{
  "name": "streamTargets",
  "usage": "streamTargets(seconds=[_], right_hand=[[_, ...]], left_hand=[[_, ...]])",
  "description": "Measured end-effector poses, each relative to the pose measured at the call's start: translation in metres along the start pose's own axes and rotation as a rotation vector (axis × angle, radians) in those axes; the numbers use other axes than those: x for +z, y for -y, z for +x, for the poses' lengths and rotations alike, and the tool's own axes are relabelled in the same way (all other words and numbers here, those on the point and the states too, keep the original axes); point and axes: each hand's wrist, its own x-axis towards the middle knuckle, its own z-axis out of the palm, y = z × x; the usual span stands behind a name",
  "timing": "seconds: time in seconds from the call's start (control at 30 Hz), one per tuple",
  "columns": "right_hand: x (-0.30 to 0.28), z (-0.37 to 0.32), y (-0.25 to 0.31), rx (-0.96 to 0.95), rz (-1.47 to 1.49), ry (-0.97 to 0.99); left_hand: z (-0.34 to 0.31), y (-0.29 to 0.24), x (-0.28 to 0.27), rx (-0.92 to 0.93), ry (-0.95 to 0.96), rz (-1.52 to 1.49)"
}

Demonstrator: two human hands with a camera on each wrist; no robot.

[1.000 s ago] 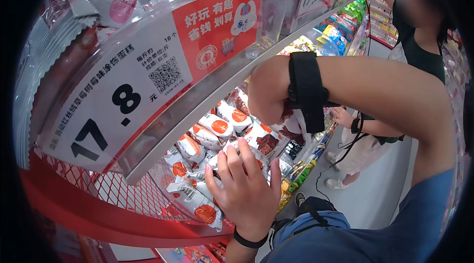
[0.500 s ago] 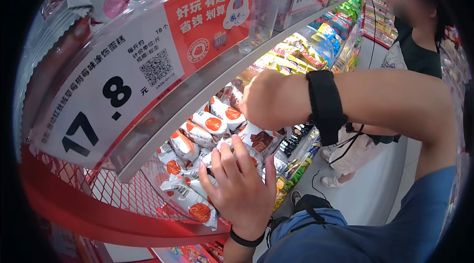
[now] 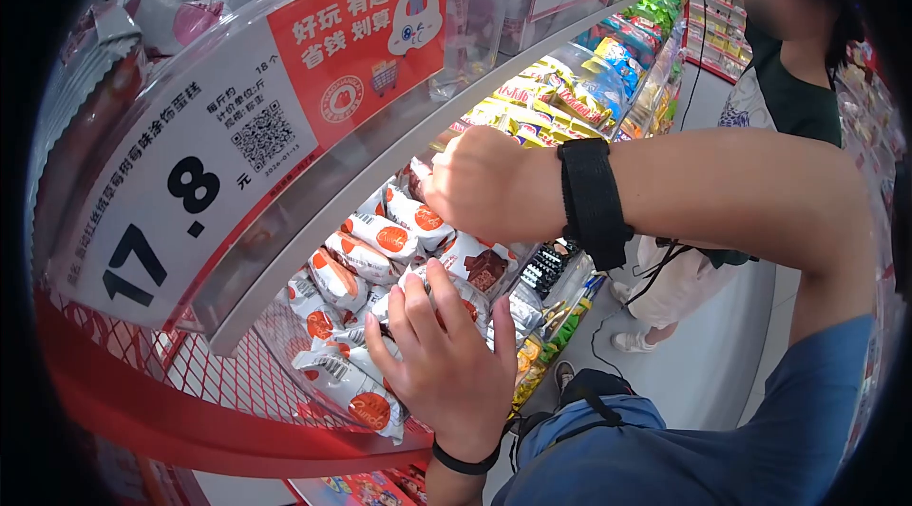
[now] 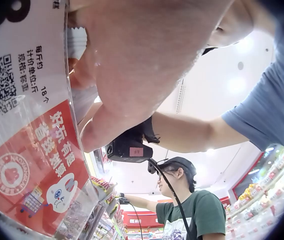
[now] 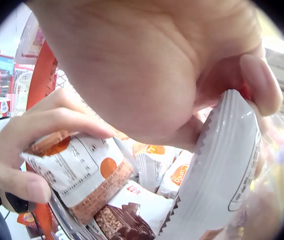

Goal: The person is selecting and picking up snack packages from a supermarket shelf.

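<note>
In the head view, my left hand (image 3: 446, 354) lies over white packets with orange labels (image 3: 369, 406), fingers spread. The right wrist view shows that hand (image 5: 13, 145) gripping a white and orange-brown packet (image 5: 84, 170) between thumb and fingers. Beyond it, below the shelf edge, my right hand (image 3: 494, 188) is bent with its fingers hidden. Seen from the right wrist, my right hand (image 5: 152, 65) pinches the end of a pale packet with a serrated edge (image 5: 217, 165). My left hand (image 4: 142, 60) fills the top of the left wrist view.
A large price sign (image 3: 190, 154) stands at the left above a red mesh bin with a red rim (image 3: 237, 444). Yellow snack packs (image 3: 560, 97) lie past my right hand. Another person (image 3: 793, 78) stands at the right by the shelves, with a cable hanging nearby.
The head view has shifted, moving the sign left. My right hand has risen at the wrist and moved left over the packets, uncovering the yellow packs. My left hand keeps nearly the same place.
</note>
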Motion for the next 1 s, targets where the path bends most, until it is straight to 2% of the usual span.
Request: streamTargets(seconds=[0.1,0.2,0.3,0.4,0.5,0.6,0.63,0.73,0.77,0.8,0.87,0.97,1.0], right_hand=[[0.001,-0.010,0.010,-0.007,0.141,0.024],[0.003,-0.018,0.021,-0.001,0.235,0.157],[0.008,-0.025,0.017,-0.058,0.336,0.089],[0.012,-0.030,0.024,-0.017,0.410,0.078],[0.008,-0.030,0.017,-0.006,0.485,0.223],[-0.025,-0.006,0.013,0.138,0.437,0.403],[-0.019,-0.005,0.011,-0.002,0.211,0.233],[0.003,-0.003,0.003,-0.024,0.100,0.052],[0.012,0.002,0.000,0.001,0.146,0.222],[0.016,0.013,0.001,0.136,0.283,0.395],[0.042,0.018,0.012,0.236,0.298,0.527],[0.032,0.020,0.009,0.081,0.301,0.545],[0.021,0.026,0.006,0.093,0.350,0.625]], left_hand=[[0.000,0.001,-0.001,-0.005,0.007,-0.001],[0.001,0.001,0.000,-0.007,0.002,-0.002],[0.001,0.001,0.002,-0.005,-0.004,0.005],[0.002,0.000,0.002,0.005,-0.052,-0.014],[0.002,0.001,0.002,0.008,-0.043,-0.009],[0.001,0.001,0.002,0.003,-0.034,0.008],[0.002,0.001,0.002,0.007,-0.037,0.008],[0.002,0.001,0.001,0.008,-0.036,-0.010],[0.002,0.001,0.000,0.013,-0.030,-0.004],[0.001,0.002,0.000,0.019,-0.030,0.011],[0.000,0.002,0.002,0.019,-0.030,0.028],[0.002,0.004,0.001,0.027,-0.038,0.010],[0.001,0.004,0.001,0.023,-0.033,0.003]])
